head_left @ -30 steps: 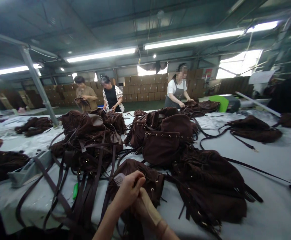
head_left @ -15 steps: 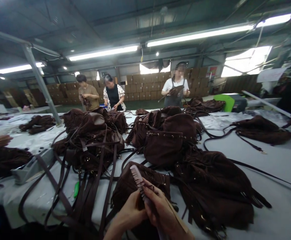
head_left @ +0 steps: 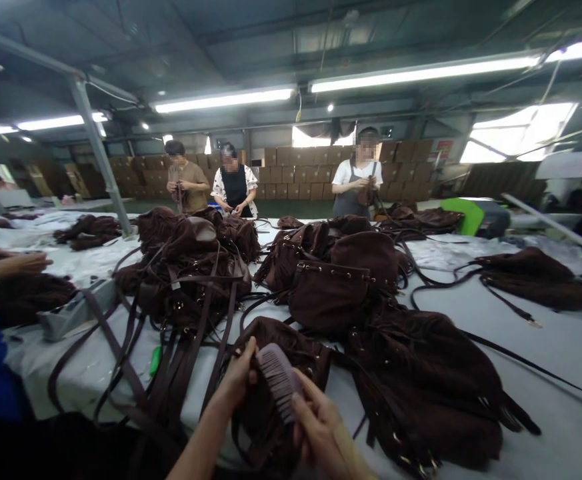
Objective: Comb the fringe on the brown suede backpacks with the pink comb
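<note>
A pale lilac comb [head_left: 281,379] is in my right hand [head_left: 321,423], whose fingers are closed on its near end. The comb's teeth point left and lie over a dark brown fringed bag [head_left: 295,340] at the table's near edge. My left hand [head_left: 241,373] is closed on the left part of this bag, apart from the comb; the exact spot it pinches is hidden by the fingers. Right of my right hand lies another dark brown bag [head_left: 435,380] with metal fittings and straps.
More brown bags [head_left: 331,293] are heaped ahead, with long straps [head_left: 205,320] trailing left. A green object [head_left: 155,361] and a grey tray [head_left: 78,310] lie at left. A co-worker's hands [head_left: 18,263] show at the left edge. Several people stand beyond the white table [head_left: 551,360].
My hands have moved apart: the left went up and left to the bag. The comb has turned, its toothed side now facing left over the bag. The view has shifted slightly left.
</note>
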